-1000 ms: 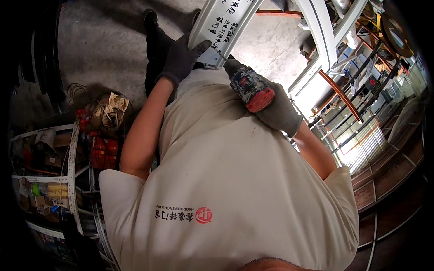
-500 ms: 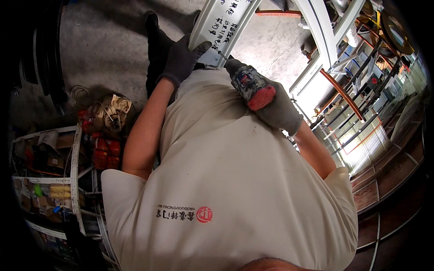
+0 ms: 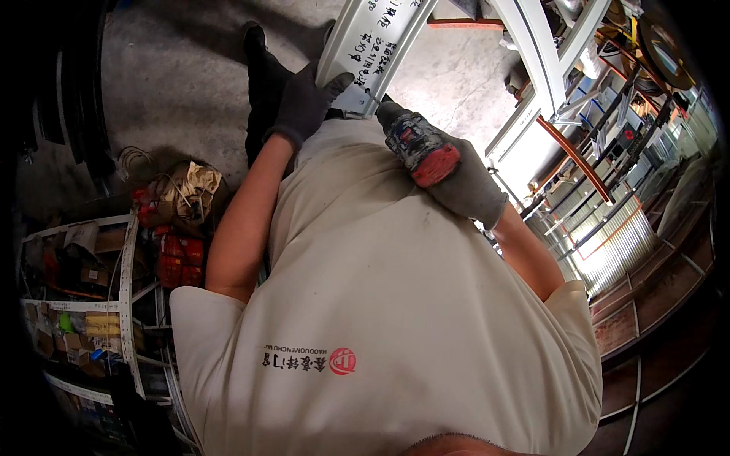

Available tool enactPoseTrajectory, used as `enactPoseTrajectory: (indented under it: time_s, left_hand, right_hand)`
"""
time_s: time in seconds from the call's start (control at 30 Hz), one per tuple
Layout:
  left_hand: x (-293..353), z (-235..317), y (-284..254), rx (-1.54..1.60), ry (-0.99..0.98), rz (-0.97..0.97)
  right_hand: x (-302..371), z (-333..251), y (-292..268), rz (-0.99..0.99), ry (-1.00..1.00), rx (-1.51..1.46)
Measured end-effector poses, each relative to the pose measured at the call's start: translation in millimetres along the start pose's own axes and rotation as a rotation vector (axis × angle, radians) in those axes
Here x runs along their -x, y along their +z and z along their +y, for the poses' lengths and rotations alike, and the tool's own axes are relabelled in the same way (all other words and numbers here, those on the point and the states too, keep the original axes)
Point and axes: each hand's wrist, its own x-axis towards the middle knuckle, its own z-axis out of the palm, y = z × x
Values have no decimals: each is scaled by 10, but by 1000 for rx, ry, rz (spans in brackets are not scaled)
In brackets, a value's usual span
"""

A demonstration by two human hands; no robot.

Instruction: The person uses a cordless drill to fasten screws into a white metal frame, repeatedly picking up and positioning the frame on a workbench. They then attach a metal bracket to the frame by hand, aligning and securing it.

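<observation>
White profile (image 3: 368, 55), handwriting on its face, slants away ahead of the wearer, near end close to the pale shirt (image 3: 395, 266). Drill (image 3: 420, 150), dark with red rear, points its bit (image 3: 370, 93) at that end; contact cannot be told. Left hand (image 3: 302, 102), gloved, clamps the profile's left edge, thumb on face. Right hand (image 3: 471, 186), gloved, grips drill; fingertips hidden. Outward: concrete floor (image 3: 175, 83); loaded shelving (image 3: 76, 306) at left.

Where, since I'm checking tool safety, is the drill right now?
In the head view, the drill is in the right hand, upper half, just right of centre, its bit pointing toward the white bar.
</observation>
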Motion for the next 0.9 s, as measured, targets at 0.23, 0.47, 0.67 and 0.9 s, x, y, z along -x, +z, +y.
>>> enactPoseTrajectory:
  time_s: [0.23,0.47,0.67,0.9]
  left_hand:
    - [8,17,3,-2,46,17]
    - [-6,64,-34,0,-34,-23]
    - [105,250,-117,-404,242,216]
    - [231,444,-162,-1203,934,-203]
  right_hand:
    - [10,-20,5,51,-34,-4]
    - [73,-134,-121,-40,57,-40]
    - [423,401,-61,154,-173,-43]
    - [676,879,451,506,-15,-575]
